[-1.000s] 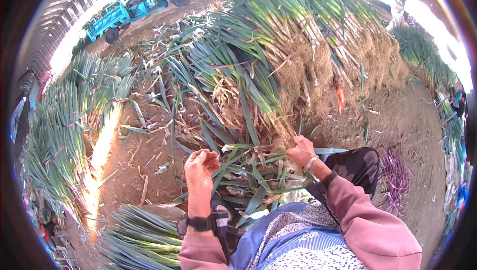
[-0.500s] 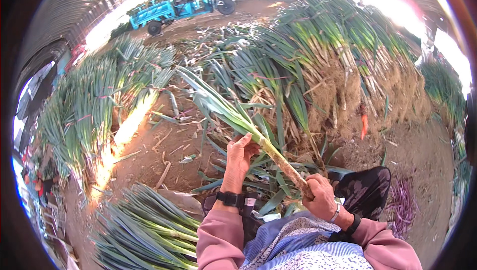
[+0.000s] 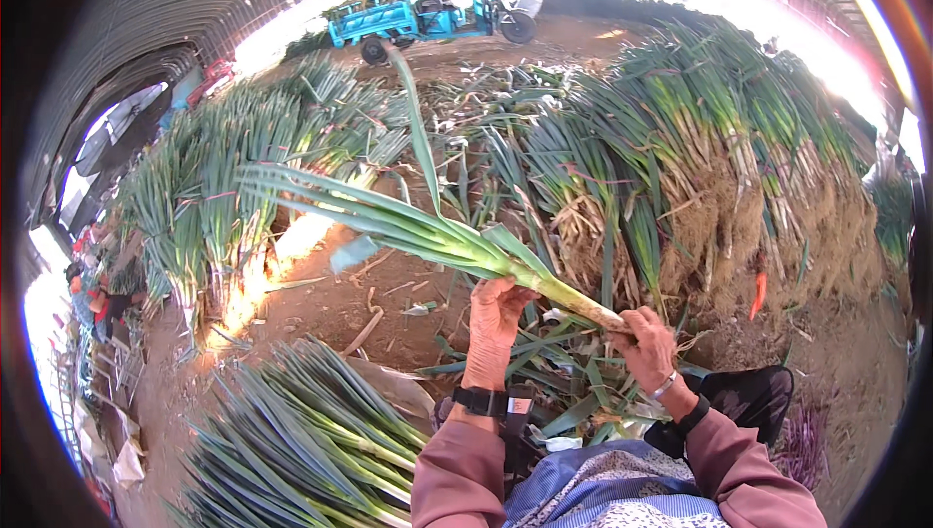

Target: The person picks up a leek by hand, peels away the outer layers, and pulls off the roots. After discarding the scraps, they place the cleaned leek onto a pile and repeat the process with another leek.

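in the head view, above the loose leaves (image 3: 573, 414), a long green onion (image 3: 564, 298) slants between the two hands, its green tops fanning left. a hard tug could split those tops, and a weak hold at the pale end could let the stalk drop. the right hand (image 3: 648, 351) has its fingers closed around that end; the left hand (image 3: 494, 329) has its fingers curled against the stalk's neck, though whether they pinch it i cannot tell. a pile of green onions (image 3: 311, 436) lies lower left.
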The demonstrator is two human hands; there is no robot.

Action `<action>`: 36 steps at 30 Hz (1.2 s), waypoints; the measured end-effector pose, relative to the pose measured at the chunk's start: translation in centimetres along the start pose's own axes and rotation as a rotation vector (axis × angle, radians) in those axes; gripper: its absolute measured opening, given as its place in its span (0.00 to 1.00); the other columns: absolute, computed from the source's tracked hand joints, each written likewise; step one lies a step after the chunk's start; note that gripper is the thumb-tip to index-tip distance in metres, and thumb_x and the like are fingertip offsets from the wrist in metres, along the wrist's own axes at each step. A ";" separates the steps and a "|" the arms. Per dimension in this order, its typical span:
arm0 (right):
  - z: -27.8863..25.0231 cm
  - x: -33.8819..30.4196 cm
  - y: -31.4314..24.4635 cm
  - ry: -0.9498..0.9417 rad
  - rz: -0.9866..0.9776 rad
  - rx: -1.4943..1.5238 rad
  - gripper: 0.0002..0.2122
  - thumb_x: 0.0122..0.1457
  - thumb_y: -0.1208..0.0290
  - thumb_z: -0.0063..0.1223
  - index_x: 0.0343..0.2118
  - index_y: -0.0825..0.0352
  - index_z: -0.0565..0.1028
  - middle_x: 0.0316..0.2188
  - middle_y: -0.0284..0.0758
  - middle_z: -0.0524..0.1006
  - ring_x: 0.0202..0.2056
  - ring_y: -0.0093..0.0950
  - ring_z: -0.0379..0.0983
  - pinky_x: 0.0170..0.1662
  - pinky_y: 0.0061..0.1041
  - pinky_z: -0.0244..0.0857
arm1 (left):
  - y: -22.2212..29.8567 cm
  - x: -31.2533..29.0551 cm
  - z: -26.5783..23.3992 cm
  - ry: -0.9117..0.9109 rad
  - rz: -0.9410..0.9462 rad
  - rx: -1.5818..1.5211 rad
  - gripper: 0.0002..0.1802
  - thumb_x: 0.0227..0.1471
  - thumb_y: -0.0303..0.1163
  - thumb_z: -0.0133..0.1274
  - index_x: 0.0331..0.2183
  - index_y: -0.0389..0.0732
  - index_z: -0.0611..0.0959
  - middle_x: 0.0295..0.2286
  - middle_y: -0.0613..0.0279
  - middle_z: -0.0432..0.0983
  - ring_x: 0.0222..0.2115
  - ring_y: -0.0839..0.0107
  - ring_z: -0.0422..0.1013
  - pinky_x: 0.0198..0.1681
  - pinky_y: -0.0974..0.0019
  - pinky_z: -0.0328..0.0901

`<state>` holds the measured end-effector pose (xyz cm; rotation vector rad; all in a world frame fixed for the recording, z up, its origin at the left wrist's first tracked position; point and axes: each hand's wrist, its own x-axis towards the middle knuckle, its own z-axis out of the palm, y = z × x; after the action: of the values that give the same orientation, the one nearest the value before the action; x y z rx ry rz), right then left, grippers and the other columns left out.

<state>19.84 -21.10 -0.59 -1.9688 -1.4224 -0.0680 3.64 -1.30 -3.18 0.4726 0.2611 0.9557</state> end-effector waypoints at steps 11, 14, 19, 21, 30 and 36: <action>-1.2 -0.1 -1.3 0.069 0.052 0.090 0.14 0.40 0.72 0.64 0.32 0.62 0.74 0.27 0.33 0.69 0.31 0.35 0.69 0.33 0.31 0.62 | 0.7 -0.2 -0.6 0.046 -0.009 0.131 0.16 0.37 0.23 0.51 0.35 0.35 0.77 0.32 0.56 0.76 0.34 0.59 0.74 0.41 0.53 0.71; -0.8 -0.5 -0.6 0.007 0.038 0.177 0.13 0.42 0.70 0.64 0.32 0.62 0.74 0.27 0.36 0.71 0.28 0.34 0.69 0.31 0.30 0.63 | 0.5 0.2 -0.8 0.086 -0.005 0.138 0.15 0.37 0.20 0.49 0.34 0.33 0.77 0.31 0.56 0.76 0.33 0.58 0.74 0.40 0.53 0.71; 0.1 -1.7 1.1 -0.092 0.066 0.461 0.13 0.47 0.67 0.62 0.33 0.68 0.75 0.23 0.34 0.73 0.24 0.26 0.70 0.26 0.22 0.62 | -1.0 0.4 -0.8 0.187 0.036 0.243 0.15 0.39 0.18 0.49 0.35 0.35 0.77 0.31 0.56 0.76 0.32 0.59 0.74 0.35 0.55 0.71; -1.4 -1.9 -0.1 -0.492 0.336 0.807 0.14 0.53 0.63 0.57 0.34 0.71 0.74 0.22 0.29 0.72 0.21 0.19 0.67 0.22 0.18 0.60 | -1.2 0.4 -1.2 0.138 0.070 0.216 0.11 0.44 0.25 0.53 0.34 0.38 0.78 0.28 0.57 0.75 0.30 0.60 0.73 0.33 0.54 0.69; 0.3 -2.4 -2.4 -0.707 0.520 1.403 0.16 0.61 0.59 0.46 0.39 0.70 0.72 0.19 0.30 0.71 0.15 0.16 0.63 0.16 0.17 0.54 | -4.4 -0.8 -0.9 -0.105 -0.490 -0.122 0.11 0.53 0.36 0.49 0.36 0.39 0.75 0.27 0.60 0.72 0.24 0.67 0.69 0.26 0.66 0.68; 0.0 1.5 -6.5 -0.627 0.466 1.223 0.15 0.59 0.61 0.50 0.40 0.70 0.74 0.19 0.27 0.70 0.18 0.13 0.63 0.19 0.14 0.55 | -6.0 -1.7 -2.8 -0.292 -0.082 0.734 0.15 0.51 0.35 0.49 0.42 0.43 0.72 0.34 0.65 0.71 0.38 0.73 0.67 0.43 0.69 0.65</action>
<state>14.92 -18.86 3.30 -1.1868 -0.8654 1.3803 5.84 -4.83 -8.54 1.2534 0.3606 0.6763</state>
